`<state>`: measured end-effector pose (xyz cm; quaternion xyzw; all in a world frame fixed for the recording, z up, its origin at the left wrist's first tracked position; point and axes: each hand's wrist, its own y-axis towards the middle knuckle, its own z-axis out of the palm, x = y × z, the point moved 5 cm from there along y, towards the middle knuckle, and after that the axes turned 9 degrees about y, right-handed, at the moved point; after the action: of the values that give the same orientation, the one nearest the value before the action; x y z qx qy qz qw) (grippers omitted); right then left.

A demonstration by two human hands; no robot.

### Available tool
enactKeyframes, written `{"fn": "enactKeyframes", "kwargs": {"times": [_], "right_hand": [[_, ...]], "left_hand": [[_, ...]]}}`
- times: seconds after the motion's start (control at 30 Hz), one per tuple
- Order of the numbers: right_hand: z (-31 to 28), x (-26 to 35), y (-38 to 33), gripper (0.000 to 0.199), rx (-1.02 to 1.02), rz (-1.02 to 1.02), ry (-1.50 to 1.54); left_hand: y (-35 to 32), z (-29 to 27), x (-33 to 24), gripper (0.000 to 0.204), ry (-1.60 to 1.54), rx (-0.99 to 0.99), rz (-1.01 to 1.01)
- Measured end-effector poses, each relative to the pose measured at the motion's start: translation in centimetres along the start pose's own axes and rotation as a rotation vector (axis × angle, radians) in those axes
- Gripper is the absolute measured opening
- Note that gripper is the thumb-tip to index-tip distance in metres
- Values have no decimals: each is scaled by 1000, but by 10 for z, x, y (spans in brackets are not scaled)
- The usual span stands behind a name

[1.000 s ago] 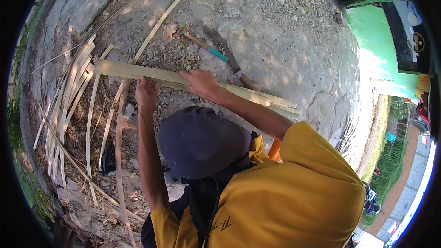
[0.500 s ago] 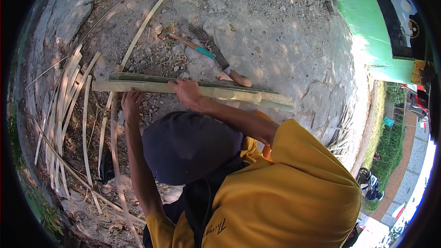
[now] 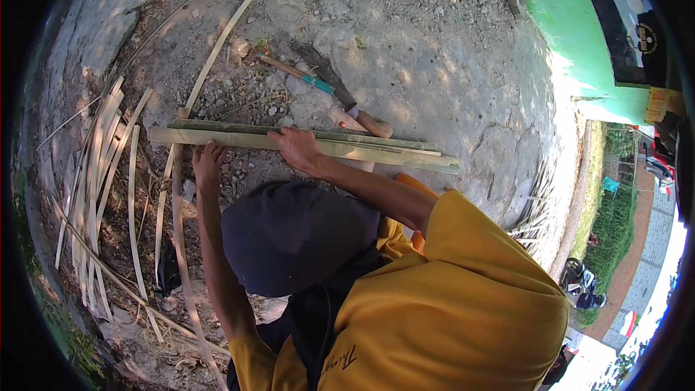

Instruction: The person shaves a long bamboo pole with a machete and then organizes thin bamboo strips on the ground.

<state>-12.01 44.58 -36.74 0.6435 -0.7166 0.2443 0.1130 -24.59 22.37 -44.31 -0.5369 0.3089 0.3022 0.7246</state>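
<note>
Many thin bamboo strips lie fanned out on the ground at your far left, with one longer strip angling up and away from them. Your left hand sits just right of that pile, its fingers curled loosely at the near edge of the split bamboo pole, touching it near its left end; you cannot tell whether they truly grip it. Your right hand rests further along, fingers spread and pressed flat on top of the pole, not closed around it. That pole lies flat on the ground, running from left to right across the scene. Just beyond it lie a heavy knife with a wooden handle and a stick with a teal band. At the far right stands a green wall.
</note>
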Motion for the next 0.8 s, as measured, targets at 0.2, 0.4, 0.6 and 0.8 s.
{"fn": "enactKeyframes", "kwargs": {"times": [0.2,0.4,0.6,0.8], "right_hand": [[2,-1,-6,62,-21,-69,49],[-8,-3,-14,55,-13,-101,97],[-15,-3,-19,53,-67,-135,89],[-17,-17,-21,49,-87,-155,97]], "left_hand": [[-10,-3,2,45,-7,-58,15],[-22,0,1,45,-30,-53,73],[-24,1,-1,38,-38,-64,21],[-25,16,-6,41,-17,-81,23]]}}
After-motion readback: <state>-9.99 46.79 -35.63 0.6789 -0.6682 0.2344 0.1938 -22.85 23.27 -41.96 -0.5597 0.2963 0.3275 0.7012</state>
